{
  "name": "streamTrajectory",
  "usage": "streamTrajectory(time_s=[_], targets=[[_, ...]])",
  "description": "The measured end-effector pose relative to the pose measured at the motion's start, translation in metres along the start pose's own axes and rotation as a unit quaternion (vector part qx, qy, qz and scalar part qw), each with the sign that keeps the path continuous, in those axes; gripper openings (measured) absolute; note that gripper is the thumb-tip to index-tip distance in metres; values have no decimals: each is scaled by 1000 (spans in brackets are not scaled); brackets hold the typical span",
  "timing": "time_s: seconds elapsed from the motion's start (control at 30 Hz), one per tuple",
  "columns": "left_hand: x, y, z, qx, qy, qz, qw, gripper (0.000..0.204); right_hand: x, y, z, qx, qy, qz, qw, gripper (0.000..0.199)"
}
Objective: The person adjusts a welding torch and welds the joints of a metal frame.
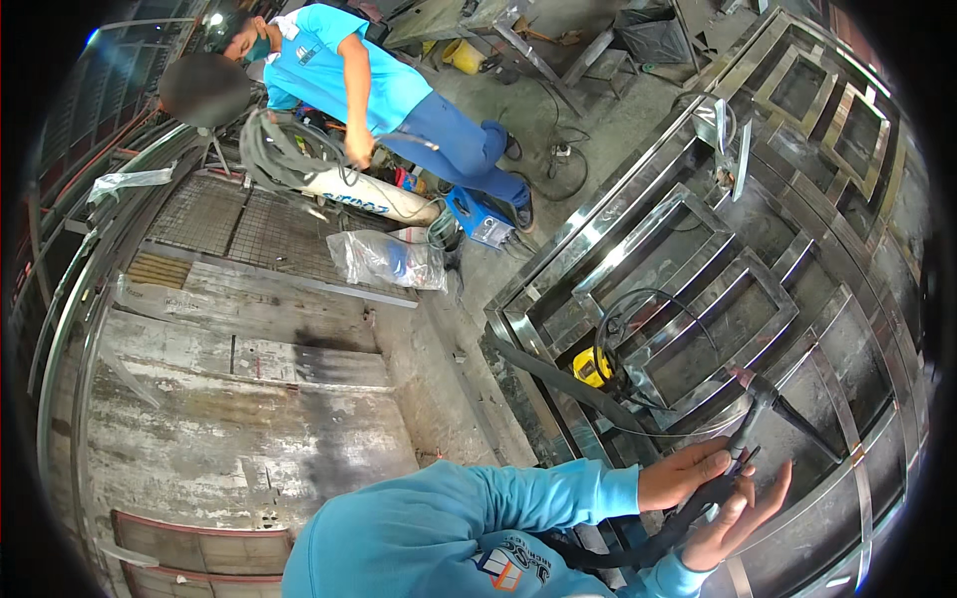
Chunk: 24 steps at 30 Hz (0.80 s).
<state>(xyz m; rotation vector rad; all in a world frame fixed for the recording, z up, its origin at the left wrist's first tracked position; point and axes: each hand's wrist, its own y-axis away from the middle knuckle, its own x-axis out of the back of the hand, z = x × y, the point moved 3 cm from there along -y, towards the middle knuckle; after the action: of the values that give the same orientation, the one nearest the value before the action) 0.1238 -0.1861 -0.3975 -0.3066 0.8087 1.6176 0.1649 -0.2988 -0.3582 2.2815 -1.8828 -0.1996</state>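
Observation:
My left hand [683,475] wraps its fingers round the handle of a TIG welding torch [743,439]. The torch has a pinkish nozzle and a long black back cap, and its head is above a metal frame [738,269]. A thick dark sleeved cable [688,513] runs from the handle down past my wrists. Just below the handle, my right hand [733,523] is open, its fingers stretched out beside the cable. Whether its fingertips touch the torch I cannot tell. A thin wire or rod [658,434] stretches near my left hand.
A yellow corded power tool [593,367] lies on the frame. At upper left, a co-worker [349,70] stands by a white gas cylinder [369,194], a blue welding machine [480,217] and a clear plastic bag [389,261]. Worn boards [229,399] cover the left. Cables [563,154] lie on the floor.

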Motion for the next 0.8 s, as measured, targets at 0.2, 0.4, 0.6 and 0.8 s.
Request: streamTrajectory(time_s=[0.2, 0.4, 0.6, 0.8], targets=[[6, 0, -2, 4, -9, 17, 1000, 54, 16, 4, 24, 43, 12, 71, 996, 83], [-7, 8, -3, -1, -43, 20, 999, 54, 12, 8, 4, 103, 145, 41, 983, 84], [-2, 6, -13, -5, -116, 42, 992, 51, 17, 13, 11, 95, 95, 38, 990, 80], [-7, 13, 18, 16, -40, 88, 995, 51, 19, 12, 13, 89, 22, -18, 996, 86]])
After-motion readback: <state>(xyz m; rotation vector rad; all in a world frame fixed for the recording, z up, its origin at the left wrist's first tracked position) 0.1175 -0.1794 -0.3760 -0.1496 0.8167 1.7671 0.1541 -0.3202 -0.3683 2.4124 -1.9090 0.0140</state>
